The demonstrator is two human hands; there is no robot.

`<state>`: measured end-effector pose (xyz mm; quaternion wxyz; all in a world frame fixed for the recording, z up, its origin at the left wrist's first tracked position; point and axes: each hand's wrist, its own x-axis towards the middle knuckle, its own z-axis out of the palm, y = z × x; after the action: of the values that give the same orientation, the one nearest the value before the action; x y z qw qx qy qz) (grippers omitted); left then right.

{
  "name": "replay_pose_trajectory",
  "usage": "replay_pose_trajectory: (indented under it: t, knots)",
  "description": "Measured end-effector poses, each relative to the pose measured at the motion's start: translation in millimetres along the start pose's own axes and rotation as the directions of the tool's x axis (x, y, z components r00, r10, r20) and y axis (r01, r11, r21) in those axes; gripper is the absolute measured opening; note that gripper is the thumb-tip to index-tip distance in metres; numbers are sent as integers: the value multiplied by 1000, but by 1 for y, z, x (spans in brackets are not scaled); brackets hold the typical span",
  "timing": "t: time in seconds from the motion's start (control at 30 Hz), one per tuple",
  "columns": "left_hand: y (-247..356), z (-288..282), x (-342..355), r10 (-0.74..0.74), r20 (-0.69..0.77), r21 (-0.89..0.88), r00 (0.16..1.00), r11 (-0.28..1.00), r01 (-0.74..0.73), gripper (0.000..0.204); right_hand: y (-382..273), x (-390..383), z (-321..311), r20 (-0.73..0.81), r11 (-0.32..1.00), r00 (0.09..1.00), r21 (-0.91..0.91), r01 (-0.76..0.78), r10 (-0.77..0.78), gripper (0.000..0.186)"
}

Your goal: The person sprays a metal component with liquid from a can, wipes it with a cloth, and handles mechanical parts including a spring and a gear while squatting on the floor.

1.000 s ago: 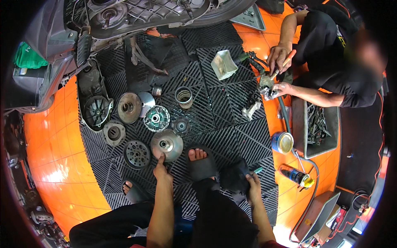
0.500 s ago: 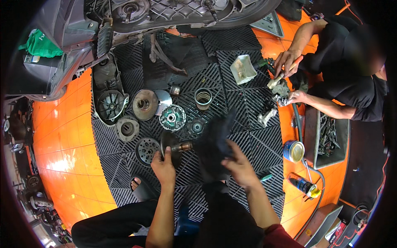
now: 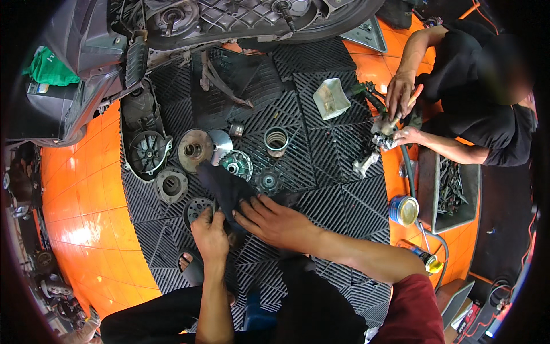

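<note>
My left hand (image 3: 210, 236) is closed on the edge of a dark metal pulley disc with a short shaft, now mostly hidden behind cloth and fingers. My right hand (image 3: 281, 222) presses a black cloth (image 3: 220, 182) against that disc, its fingers bent over the fabric. Just beyond them on the mat lie a round pulley half (image 3: 191, 150), a green-tinted clutch hub (image 3: 237, 165) and a dark toothed part (image 3: 267, 181). A drum plate with holes (image 3: 195, 210) sits beside my left hand, partly covered by it. Farther left is a flanged ring (image 3: 171, 184).
Black ribbed mats (image 3: 321, 160) cover orange floor tiles. A scooter (image 3: 229, 23) stands at the far side, its casing cover (image 3: 146, 152) on the mat. At right, a co-worker's hand (image 3: 404, 94) brushes a metal part over a grey bin (image 3: 458, 195); a can (image 3: 404, 210) stands nearby.
My right hand has swung left with the cloth, bringing it onto the disc. The disc and shaft, plainly visible before, are now largely covered. My left hand has shifted slightly left.
</note>
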<state>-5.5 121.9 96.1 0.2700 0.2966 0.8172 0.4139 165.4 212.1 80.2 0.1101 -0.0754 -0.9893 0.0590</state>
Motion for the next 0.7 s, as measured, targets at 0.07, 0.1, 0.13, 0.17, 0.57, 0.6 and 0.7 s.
replay_pose_trajectory:
  t: [0.07, 0.1, 0.13, 0.17, 0.57, 0.6, 0.7]
  knots:
    - [11, 7, -2, -3, 3, -82, 1000, 997, 3, 24, 1, 2, 2, -87, 993, 996, -112, -34, 24, 49]
    - [19, 11, -6, 4, 2, -87, 1000, 996, -4, 25, 4, 4, 3, -81, 986, 996, -156, -58, 46, 44]
    - [28, 14, -11, 9, -2, -90, 1000, 996, -9, 26, 10, 8, 2, -76, 977, 995, -199, -80, 66, 39]
    - [34, 17, -14, 14, -6, -92, 1000, 996, -15, 27, 13, 11, 2, -72, 965, 994, -240, -101, 86, 35]
    - [39, 5, -23, 753, 276, 23, 597, 616, -787, 32, 17, -23, 24, 730, -374, 663, 669, -643, 167, 59]
    - [45, 7, -24, 762, 277, 4, 585, 608, -794, 32, 13, -35, 30, 801, -574, 592, 528, -626, 91, 61]
    - [55, 11, -25, 765, 302, 17, 569, 593, -805, 30, 10, -43, 20, 784, -478, 602, 592, -649, 153, 59]
